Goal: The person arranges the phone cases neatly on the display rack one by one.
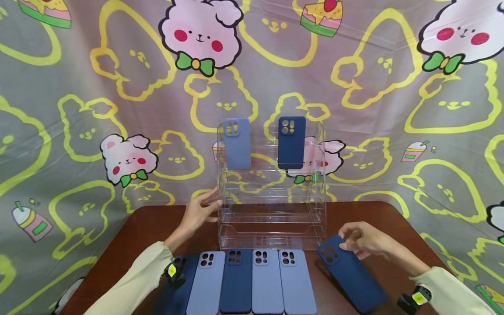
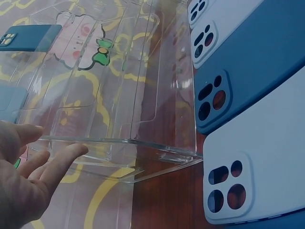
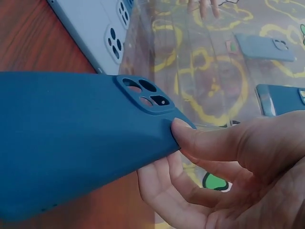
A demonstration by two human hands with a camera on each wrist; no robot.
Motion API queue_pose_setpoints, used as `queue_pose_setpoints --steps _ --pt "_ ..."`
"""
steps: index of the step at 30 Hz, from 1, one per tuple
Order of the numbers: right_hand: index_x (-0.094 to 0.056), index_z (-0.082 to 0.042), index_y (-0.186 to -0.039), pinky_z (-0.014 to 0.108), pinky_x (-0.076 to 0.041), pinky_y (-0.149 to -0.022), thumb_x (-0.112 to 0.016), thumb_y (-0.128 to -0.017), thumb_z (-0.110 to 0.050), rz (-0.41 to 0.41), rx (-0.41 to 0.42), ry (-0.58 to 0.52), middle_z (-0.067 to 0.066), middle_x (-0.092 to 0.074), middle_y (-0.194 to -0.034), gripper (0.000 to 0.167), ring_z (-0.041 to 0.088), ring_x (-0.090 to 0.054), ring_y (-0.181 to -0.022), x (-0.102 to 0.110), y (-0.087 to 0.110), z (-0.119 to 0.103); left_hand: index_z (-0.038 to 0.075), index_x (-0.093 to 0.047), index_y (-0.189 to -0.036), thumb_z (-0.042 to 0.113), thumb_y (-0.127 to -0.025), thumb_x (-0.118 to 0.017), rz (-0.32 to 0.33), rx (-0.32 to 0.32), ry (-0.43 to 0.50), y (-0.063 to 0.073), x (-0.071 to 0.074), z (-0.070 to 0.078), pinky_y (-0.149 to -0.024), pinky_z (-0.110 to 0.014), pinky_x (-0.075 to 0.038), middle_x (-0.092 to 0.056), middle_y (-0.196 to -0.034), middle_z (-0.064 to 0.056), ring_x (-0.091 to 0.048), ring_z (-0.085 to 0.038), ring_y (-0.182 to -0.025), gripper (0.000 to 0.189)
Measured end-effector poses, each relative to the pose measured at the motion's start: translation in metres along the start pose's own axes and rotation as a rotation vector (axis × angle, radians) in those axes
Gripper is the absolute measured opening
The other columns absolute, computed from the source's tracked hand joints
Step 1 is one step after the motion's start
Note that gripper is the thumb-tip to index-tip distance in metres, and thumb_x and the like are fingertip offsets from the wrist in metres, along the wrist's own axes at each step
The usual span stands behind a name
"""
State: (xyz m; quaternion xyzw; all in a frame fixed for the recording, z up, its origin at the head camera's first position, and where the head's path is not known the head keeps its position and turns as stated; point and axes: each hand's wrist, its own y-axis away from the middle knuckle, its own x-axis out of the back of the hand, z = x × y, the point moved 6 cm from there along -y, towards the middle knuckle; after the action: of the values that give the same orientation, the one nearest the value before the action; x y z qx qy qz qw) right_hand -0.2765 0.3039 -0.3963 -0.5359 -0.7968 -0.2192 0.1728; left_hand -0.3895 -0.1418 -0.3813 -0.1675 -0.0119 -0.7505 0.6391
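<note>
My right hand pinches a dark blue phone case by its upper corner, thumb on the back face. The case is tilted, its top end raised beside the camera cutouts; its lower end is near the table, though contact is unclear. At the left side of a clear acrylic display rack is my left hand, its fingers loosely bent and holding nothing. Whether the fingertips touch the rack I cannot tell. A light blue phone case and a dark blue one stand upright in the rack's upper part.
In front of the rack, several phone cases lie in a row, light blue and dark blue among them. My left forearm partly covers the leftmost dark one. A patterned cloth hangs behind the brown table.
</note>
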Motion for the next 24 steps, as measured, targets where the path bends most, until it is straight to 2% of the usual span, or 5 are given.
queue_pose_setpoints --steps 5,12,19,24 --pt "-0.06 0.005 -0.11 0.037 -0.063 -0.062 -0.075 -0.097 -0.007 0.019 0.021 0.004 0.008 -0.059 -0.082 0.023 0.025 -0.062 -0.072 0.005 -0.001 -0.008 0.012 -0.048 -0.157 0.014 -0.103 -0.068 -0.004 -0.007 -0.003 0.0 0.001 0.0 -0.072 -0.04 -0.068 -0.055 -0.149 -0.029 -0.069 -0.044 -0.118 0.058" --pt "-0.061 0.005 -0.109 0.035 -0.065 -0.061 -0.076 -0.095 -0.004 0.062 0.116 0.05 0.01 -0.064 -0.086 0.022 0.019 -0.065 -0.071 0.008 -0.002 -0.029 0.011 -0.049 -0.157 0.014 -0.103 -0.069 -0.001 -0.018 0.006 0.0 0.0 -0.001 -0.071 -0.04 -0.068 -0.056 -0.148 -0.028 -0.069 -0.044 -0.116 0.057" --pt "-0.064 0.006 -0.115 0.032 -0.066 -0.063 -0.077 -0.094 -0.005 0.171 0.216 0.137 0.01 -0.07 -0.09 0.026 0.016 -0.07 -0.072 0.014 -0.002 -0.056 0.011 -0.051 -0.156 0.013 -0.103 -0.069 0.009 -0.033 -0.012 -0.002 0.001 0.004 -0.07 -0.039 -0.068 -0.058 -0.146 -0.028 -0.07 -0.046 -0.113 0.055" --pt "-0.064 0.007 -0.117 0.034 -0.068 -0.067 -0.075 -0.095 -0.003 0.256 0.249 0.129 0.012 -0.073 -0.093 0.027 0.014 -0.071 -0.076 0.019 -0.006 -0.071 0.011 -0.051 -0.156 0.012 -0.103 -0.068 0.001 -0.034 -0.02 0.001 -0.001 0.0 -0.07 -0.04 -0.068 -0.058 -0.147 -0.027 -0.071 -0.045 -0.113 0.055"
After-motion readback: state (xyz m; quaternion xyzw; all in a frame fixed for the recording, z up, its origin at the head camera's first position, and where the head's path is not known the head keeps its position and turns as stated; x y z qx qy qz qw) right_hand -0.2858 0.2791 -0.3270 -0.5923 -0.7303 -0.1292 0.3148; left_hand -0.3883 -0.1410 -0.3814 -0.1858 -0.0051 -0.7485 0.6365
